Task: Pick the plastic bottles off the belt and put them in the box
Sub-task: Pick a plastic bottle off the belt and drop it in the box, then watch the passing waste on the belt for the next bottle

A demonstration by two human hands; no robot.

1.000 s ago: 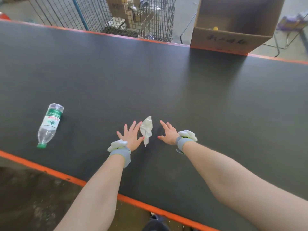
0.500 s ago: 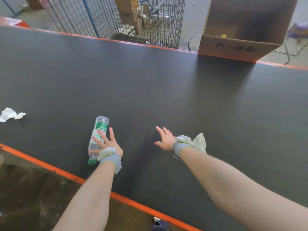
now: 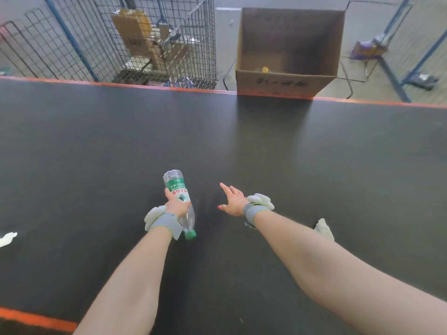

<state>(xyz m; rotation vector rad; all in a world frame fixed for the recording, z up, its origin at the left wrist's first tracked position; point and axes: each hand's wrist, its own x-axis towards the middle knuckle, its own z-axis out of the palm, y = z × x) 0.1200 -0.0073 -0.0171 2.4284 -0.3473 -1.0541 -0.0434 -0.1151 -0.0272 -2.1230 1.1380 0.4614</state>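
The left hand (image 3: 176, 206) grips the plastic bottle (image 3: 179, 199) over the belt (image 3: 314, 153), well short of the box (image 3: 285, 81). The right hand (image 3: 234, 201), beside the bottle, has fingers spread and holds nothing

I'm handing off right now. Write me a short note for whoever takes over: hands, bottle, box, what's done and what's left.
Left hand: grips the plastic bottle around its label, green cap pointing toward you.
Right hand: open, fingers spread over the belt, holding nothing.
Box: open cardboard box at the far edge of the belt, ahead and to the right; something small and yellow lies inside.
Done: bottle is in hand.
Left: carry it across the belt and drop it in the box. No other bottle is in view on the belt; the white scraps at the left edge and by the right forearm are not bottles, leave them.
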